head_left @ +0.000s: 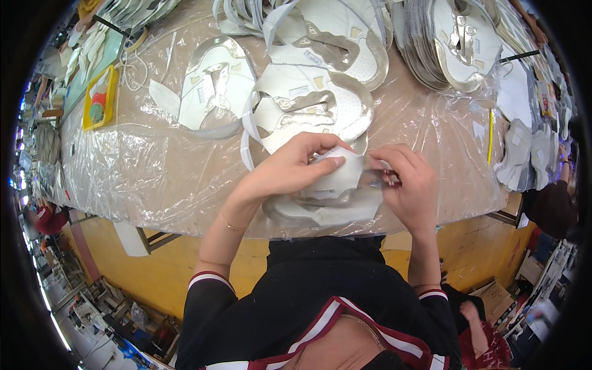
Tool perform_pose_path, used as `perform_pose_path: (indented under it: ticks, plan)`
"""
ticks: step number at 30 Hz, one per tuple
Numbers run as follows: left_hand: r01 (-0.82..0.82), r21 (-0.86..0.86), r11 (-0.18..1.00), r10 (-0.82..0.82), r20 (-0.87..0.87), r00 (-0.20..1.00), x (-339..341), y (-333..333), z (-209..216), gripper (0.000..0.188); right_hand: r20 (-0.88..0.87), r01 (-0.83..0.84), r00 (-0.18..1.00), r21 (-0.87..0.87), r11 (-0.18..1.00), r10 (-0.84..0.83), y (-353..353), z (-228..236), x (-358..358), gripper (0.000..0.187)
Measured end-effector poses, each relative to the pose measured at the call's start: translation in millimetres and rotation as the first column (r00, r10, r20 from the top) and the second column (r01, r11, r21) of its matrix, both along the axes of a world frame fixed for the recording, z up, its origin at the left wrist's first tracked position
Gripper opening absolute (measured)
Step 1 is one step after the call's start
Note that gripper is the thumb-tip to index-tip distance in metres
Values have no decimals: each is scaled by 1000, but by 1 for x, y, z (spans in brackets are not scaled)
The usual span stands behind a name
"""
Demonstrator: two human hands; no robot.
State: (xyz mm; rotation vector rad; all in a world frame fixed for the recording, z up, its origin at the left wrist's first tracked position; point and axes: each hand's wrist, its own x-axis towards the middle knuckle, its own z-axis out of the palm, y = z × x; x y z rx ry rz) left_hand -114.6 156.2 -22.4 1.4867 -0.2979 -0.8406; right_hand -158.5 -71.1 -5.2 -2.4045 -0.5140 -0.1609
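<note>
Close to the table's front edge, my left hand (302,163) grips a white and silver shoe upper (339,176), its thumb lying on top. At the upper's right edge my right hand (404,176) is closed, with thumb and fingertips pinched together. Whatever those fingertips hold is too small to make out. Under the held piece lies another flat shoe upper (357,213), partly covered. Just beyond my hands rests a pile of white uppers with shiny silver trim (283,114).
Plastic film covers the table (166,166). A single upper (217,86) lies left of the pile; more stacks (456,43) stand at the back. A yellow tray (102,97) sits far left, a yellow strip (491,135) at right. Other people are at both sides.
</note>
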Motion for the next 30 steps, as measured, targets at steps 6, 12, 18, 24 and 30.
perform_pose_path:
  ticks: [6, 12, 18, 24, 30]
  plan:
    - [58, -168, 984, -67, -52, 996, -8, 2, -2, 21, -481, 105, 870, 394, 913, 107, -7, -15, 4, 30]
    - [-172, -329, 929, 220, 115, 969, -30, -6, 6, 15, -693, 527, 661, 701, 480, 288, 15, -43, -3, 35]
    - [-192, -327, 925, 143, -167, 976, -32, 0, 10, 14, -340, 389, 913, 563, 729, -224, 11, -28, -16, 61]
    - [-110, -243, 964, 93, -79, 992, -22, 4, 12, 22, 80, 59, 994, 170, 984, -74, -19, 4, -23, 56]
    - [-134, -163, 977, 110, -151, 982, -17, -3, 13, 26, 321, 26, 947, -79, 997, 1, -8, 44, -40, 42]
